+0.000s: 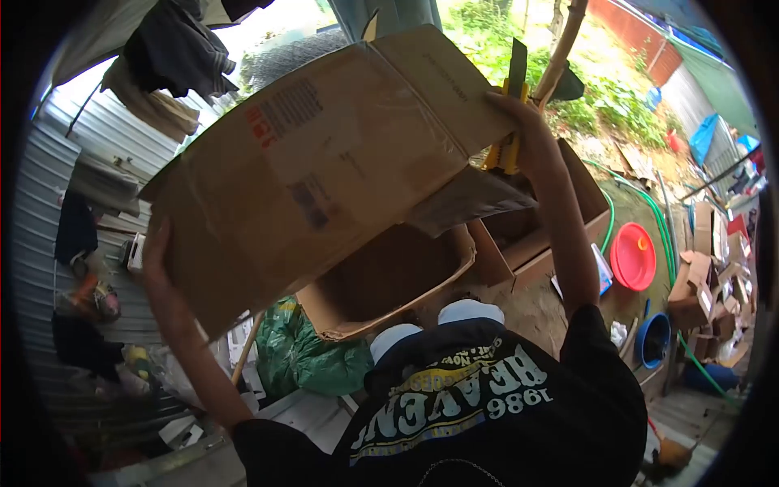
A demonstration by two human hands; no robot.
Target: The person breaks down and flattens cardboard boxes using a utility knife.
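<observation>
A large brown cardboard box (268, 170) is held up in front of me, tilted, with red and dark printing on its broad side. My left hand (158, 252) grips its left end, with the fingers partly hidden by the cardboard. My right hand (526, 130) is at the box's right end, wrapped round a yellow utility knife (506, 150) whose dark blade points up. A flap (466, 199) hangs from the box's lower right. Below the raised box stands an open cardboard box (389, 272), close in front of my feet.
Another open carton (540, 243) stands to the right. A green plastic bag (312, 353) lies at lower left. Further right are a red basin (633, 256), a blue tub (653, 339), a green hose (669, 235) and heaped cartons (714, 284). Clothes (174, 53) hang at upper left.
</observation>
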